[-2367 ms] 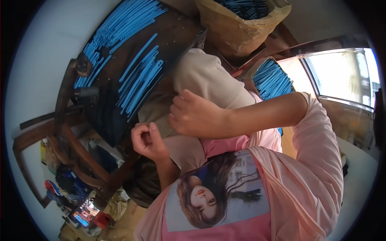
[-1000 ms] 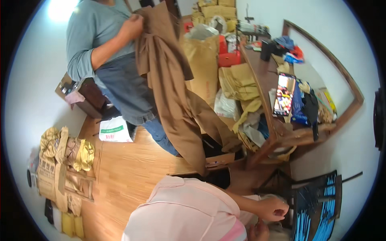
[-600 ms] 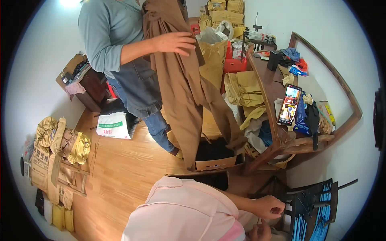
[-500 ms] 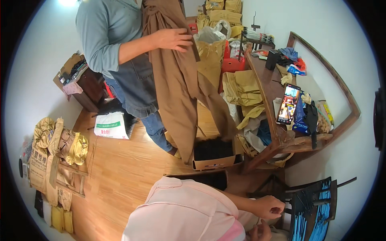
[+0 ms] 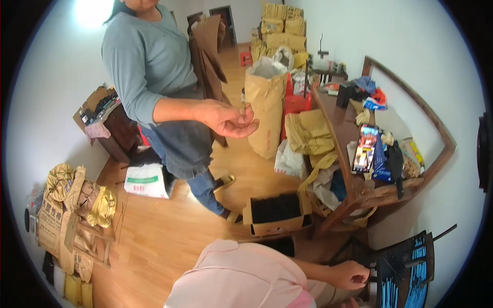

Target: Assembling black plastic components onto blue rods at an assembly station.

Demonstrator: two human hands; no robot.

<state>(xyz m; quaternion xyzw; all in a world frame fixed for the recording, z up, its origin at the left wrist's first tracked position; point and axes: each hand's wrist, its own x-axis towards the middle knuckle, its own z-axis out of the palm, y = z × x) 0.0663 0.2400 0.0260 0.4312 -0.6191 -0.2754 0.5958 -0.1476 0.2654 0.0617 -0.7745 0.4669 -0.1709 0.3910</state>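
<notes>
From my pink sleeve (image 5: 246, 277) at the lower edge, my left forearm reaches right. My left hand (image 5: 350, 275) has its fingers curled round into a ring beside a dark rack (image 5: 405, 272) of black and bright blue thin strips. Whatever those fingers hold, if anything, is too small to make out. Only a sliver of my right hand (image 5: 351, 303) shows below it, its fingers mostly cut off by the frame. Ahead of me a co-worker in a grey-blue top stretches out a hand (image 5: 231, 119) with bent fingers. Brown cloth (image 5: 208, 56) hangs at the co-worker's far side.
An open cardboard box (image 5: 275, 227) of black material stands on the wooden floor. A tall brown sack (image 5: 264, 113) and a wooden table (image 5: 336, 118) with a lit phone (image 5: 365, 148) stand beyond. Folded sacks sit on a wooden stool (image 5: 95, 238) at the left.
The co-worker has swung the brown cloth away from the box and back to the far side, with one hand now outstretched. My right hand has dropped lower, mostly out of view.
</notes>
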